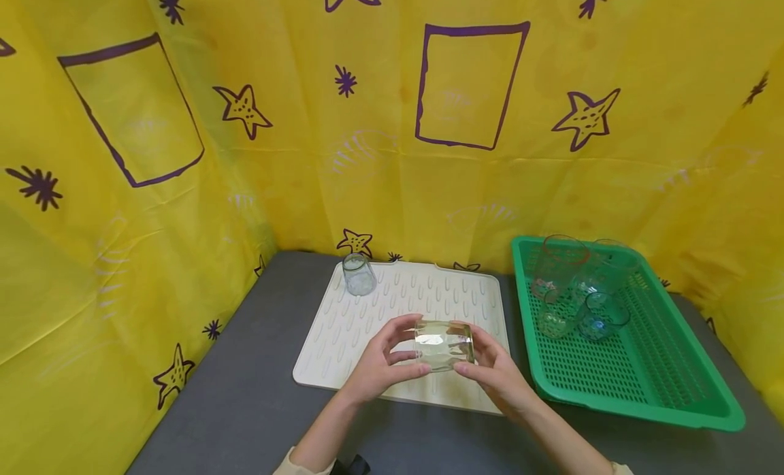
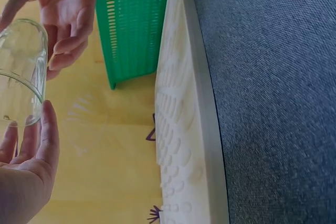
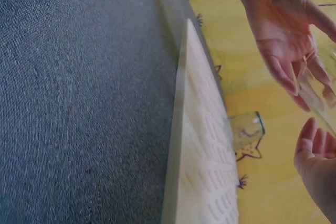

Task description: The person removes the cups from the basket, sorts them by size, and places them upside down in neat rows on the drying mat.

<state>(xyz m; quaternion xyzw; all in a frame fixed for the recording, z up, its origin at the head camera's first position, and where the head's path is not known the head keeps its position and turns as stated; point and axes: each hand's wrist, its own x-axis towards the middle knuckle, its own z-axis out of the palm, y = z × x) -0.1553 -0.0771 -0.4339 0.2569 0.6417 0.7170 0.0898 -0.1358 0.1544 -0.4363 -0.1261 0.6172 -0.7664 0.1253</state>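
the left hand (image 1: 381, 366) and right hand (image 1: 495, 374) hold the yellowish glass (image 1: 441, 346) on its side, raised over the white mat (image 1: 429, 295), fingers half-curled about opposite ends; a slackened grip could let it slip and fall.

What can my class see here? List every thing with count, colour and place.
Table: 1, dark grey, foreground
Cloth: count unclear, yellow with purple drawings, around the table
Mat: 1, cream, on the table
Basket: 1, green, right of the mat
Basket glasses: 4, reddish, clear, yellowish, blue, in the basket
Mat glass: 1, clear, mat's far left corner
Held glass: 1, pale yellow, over the mat
Black item: 1, black, bottom edge
Sleeves: 2, cream, bottom edge
Left grip: 1, bare, held glass's left end
Right grip: 1, bare, held glass's right end
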